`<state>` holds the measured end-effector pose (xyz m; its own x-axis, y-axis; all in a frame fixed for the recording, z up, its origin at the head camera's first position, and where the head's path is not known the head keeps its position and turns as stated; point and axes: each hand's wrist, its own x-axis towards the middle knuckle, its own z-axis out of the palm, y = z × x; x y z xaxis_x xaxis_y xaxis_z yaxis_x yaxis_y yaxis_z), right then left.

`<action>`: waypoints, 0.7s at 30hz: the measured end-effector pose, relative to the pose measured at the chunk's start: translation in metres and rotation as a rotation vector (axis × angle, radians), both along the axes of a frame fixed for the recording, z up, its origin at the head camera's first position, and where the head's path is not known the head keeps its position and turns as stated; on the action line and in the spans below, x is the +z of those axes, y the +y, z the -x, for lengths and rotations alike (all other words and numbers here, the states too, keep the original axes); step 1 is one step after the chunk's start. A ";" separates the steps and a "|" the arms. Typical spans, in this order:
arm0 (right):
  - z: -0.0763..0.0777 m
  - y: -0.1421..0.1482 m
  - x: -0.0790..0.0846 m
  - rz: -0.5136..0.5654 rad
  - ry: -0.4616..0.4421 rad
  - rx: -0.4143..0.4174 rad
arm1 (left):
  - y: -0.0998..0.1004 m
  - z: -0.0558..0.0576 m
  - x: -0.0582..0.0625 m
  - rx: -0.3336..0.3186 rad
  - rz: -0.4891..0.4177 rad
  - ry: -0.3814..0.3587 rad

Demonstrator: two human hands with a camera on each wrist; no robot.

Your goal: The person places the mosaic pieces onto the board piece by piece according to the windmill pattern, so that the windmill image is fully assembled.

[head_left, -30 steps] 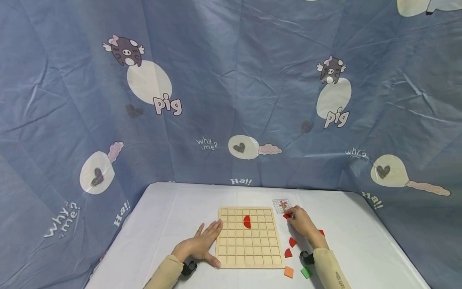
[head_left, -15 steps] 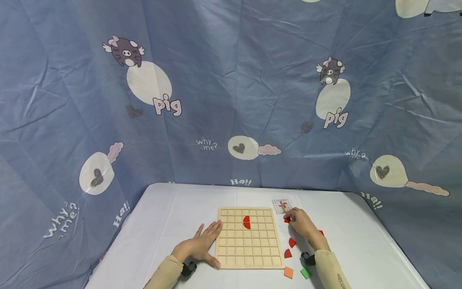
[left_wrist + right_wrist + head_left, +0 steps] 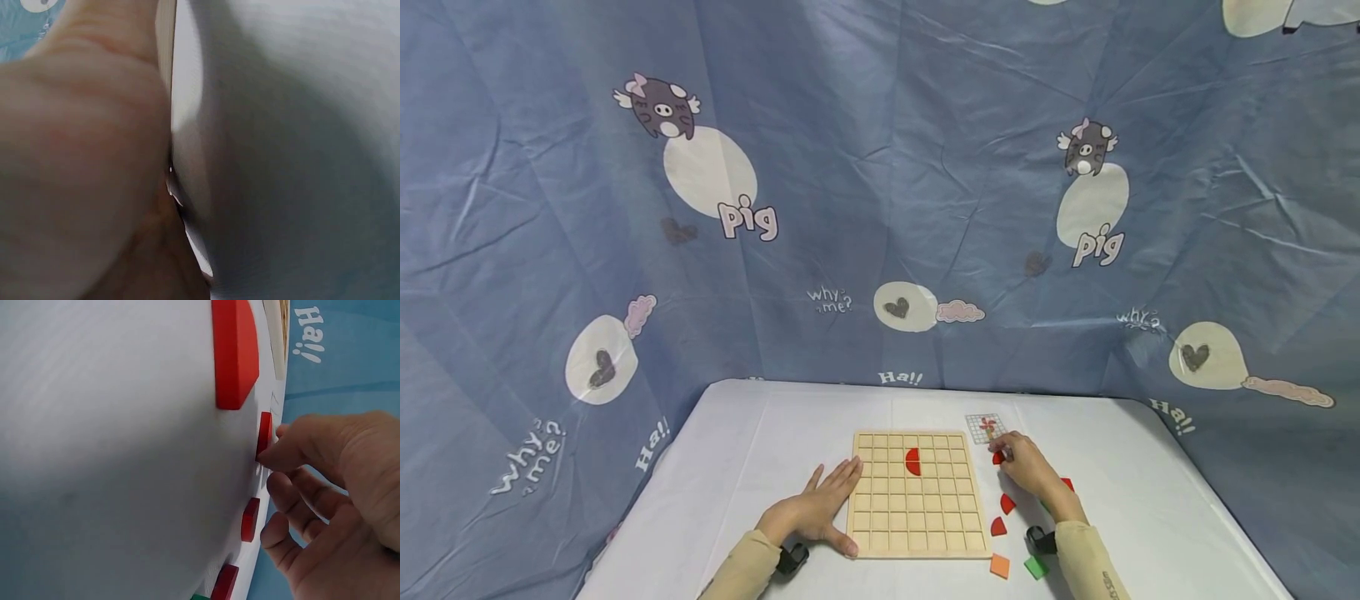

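My left hand (image 3: 812, 508) lies with its fingers spread against the left edge of a wooden grid board (image 3: 917, 518). Two red quarter-circle pieces (image 3: 913, 462) sit together on the board, forming a half circle. Right of the board, my right hand (image 3: 1028, 467) pinches another red quarter-circle piece (image 3: 997, 458), low over or on the table; which of these I cannot tell. In the right wrist view the thumb touches this red piece (image 3: 264, 431), while the other fingers curl loosely. The left wrist view shows mostly the palm and the white cloth.
A small pattern card (image 3: 985, 427) with a pinwheel-like picture lies beyond the right hand. Nearer me are a red quarter piece (image 3: 1007, 503), another red quarter piece (image 3: 998, 527), an orange square (image 3: 1000, 566) and a green square (image 3: 1036, 567). The right forearm partly hides a red piece (image 3: 1067, 483).
The red quarter piece at the right fingertips has shifted slightly toward me and turned a little. The left hand and the board stay where they were.
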<state>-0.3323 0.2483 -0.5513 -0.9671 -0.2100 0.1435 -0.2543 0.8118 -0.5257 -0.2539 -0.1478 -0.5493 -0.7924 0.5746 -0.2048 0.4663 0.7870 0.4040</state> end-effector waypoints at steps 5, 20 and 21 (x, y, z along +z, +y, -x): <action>-0.001 0.000 0.001 0.001 -0.037 -0.029 | 0.000 -0.001 0.001 -0.003 0.000 0.002; 0.000 0.003 -0.002 -0.020 -0.037 -0.024 | 0.000 0.001 -0.001 -0.008 0.006 0.002; 0.000 0.003 -0.002 -0.018 -0.032 -0.021 | 0.000 0.001 -0.001 -0.009 0.007 0.002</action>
